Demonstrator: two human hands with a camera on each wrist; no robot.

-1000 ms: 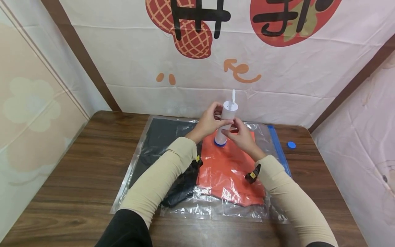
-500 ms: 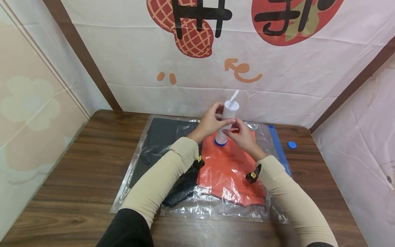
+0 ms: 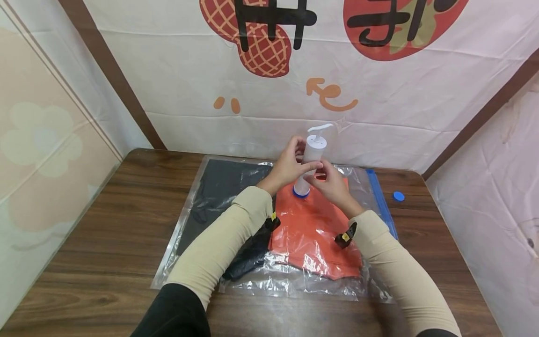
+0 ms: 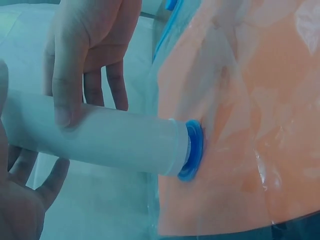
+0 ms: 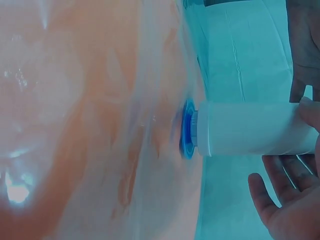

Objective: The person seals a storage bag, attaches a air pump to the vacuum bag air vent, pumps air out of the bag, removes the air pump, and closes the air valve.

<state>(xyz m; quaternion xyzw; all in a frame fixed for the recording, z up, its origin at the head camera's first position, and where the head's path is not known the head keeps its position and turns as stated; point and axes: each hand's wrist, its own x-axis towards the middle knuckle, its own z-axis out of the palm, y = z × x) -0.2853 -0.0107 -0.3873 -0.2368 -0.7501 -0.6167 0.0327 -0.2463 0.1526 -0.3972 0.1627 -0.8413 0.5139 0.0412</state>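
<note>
A white hand pump (image 3: 315, 154) with a T-shaped handle (image 3: 320, 128) stands upright over the blue valve (image 3: 301, 194) of a clear vacuum storage bag (image 3: 286, 289). My left hand (image 3: 285, 167) holds the pump's barrel from the left, its thumb across the front. From the right, my right hand (image 3: 333, 188) grips the barrel a little lower, thumb and fingers around it. The wrist views show the barrel's lower end right at the valve's blue ring (image 4: 196, 150). Inside the bag lie a folded orange garment (image 3: 313, 234) and a dark garment (image 3: 227, 187).
A round blue cap (image 3: 398, 196) rests on the wooden table (image 3: 105, 243), right of the bag's blue zip strip (image 3: 381, 203). A printed fabric wall (image 3: 189, 135) rises directly behind the table's far edge.
The pump's handle has turned about the barrel's axis, from end-on to lying sideways across the top. Both hands keep nearly the same place on the barrel.
</note>
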